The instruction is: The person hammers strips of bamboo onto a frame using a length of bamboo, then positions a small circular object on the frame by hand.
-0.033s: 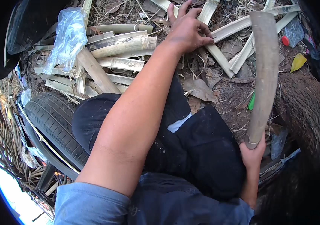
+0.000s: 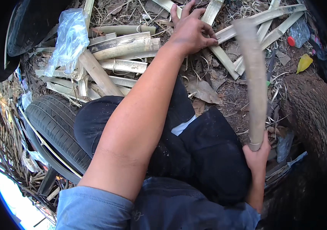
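Observation:
My left hand (image 2: pixel 191 33) reaches forward over the ground, thumb and index finger drawn together where two pale split-bamboo strips (image 2: pixel 226 63) meet. Its other fingers spread apart. Whatever sits in that pinch is too small to make out. At the lower right my right hand (image 2: pixel 257 154) is closed round the bottom end of a thick, slightly curved grey-brown wooden stick (image 2: pixel 256 88). The stick points away from me, and its far part is smeared by motion. Further bamboo strips (image 2: pixel 282 32) cross one another behind it.
Split bamboo pieces (image 2: pixel 127 48) lie heaped at the left beneath a clear plastic bag (image 2: pixel 71 36). A black tyre (image 2: pixel 58 128) stands beside my knee. On the right are a tree trunk (image 2: pixel 309 107), a yellow leaf (image 2: pixel 304 63) and a plastic bottle with a red cap (image 2: pixel 291 41).
The stick's far end has swung left and now blurs over the crossed strips. My right hand has shifted slightly. My left hand stays in place.

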Available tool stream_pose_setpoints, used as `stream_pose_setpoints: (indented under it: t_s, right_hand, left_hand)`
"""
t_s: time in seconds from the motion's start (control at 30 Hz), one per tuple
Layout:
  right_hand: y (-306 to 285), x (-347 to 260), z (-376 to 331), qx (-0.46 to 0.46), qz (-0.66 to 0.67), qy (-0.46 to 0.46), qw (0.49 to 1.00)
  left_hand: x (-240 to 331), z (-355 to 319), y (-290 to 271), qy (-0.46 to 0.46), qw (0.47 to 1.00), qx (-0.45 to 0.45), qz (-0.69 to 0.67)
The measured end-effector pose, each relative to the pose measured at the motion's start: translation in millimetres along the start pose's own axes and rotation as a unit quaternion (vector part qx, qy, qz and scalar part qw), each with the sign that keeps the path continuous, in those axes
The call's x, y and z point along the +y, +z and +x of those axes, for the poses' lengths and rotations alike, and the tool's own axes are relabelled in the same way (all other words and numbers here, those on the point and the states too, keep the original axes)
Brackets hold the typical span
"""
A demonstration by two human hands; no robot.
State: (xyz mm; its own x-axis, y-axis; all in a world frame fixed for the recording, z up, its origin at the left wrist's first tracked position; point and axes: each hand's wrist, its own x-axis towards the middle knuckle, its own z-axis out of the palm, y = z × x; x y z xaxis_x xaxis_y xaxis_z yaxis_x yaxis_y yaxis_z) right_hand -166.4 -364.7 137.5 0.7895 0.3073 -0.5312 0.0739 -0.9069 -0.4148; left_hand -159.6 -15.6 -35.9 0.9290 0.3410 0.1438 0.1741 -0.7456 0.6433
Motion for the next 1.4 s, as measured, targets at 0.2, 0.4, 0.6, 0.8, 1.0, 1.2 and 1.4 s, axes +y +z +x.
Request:
stream_pose_setpoints:
  t_s: [0.2,0.4,0.6,0.8,1.0,1.2,1.4]
  right_hand:
    - [2,5,-8,0.011,0.027,-0.006,1.0]
    - [2,9,-4,0.043,0.064,-0.03,0.997]
    - [5,20,0,0.038,-0.017,-0.059,0.997]
    - [-1,10,-1,0.042,0.026,-0.02,0.999]
    - [4,9,-2,0.002,-0.007,-0.033,0.999]
    - [13,5,1,-0.027,-0.071,-0.028,0.997]
    - [8,10,-1,0.005,0.012,-0.013,1.0]
  left_hand:
    - [0,-5,1,0.003,1.0,0.003,0.001]
    - [1,-1,-1,-0.002,1.0,0.0,0.01]
    - [2,-1,-1,0.012,1.0,-0.001,0.002]
    - [1,-3,1,0.0,1.0,-0.006,0.003]
    - [-6,-5,-2,-0.005,1.0,-0.007,0.017]
    - [-15,-5,2,0.006,0.998,-0.001,0.064]
    - [13,4,-18,-0.044,0.998,-0.046,-0.028]
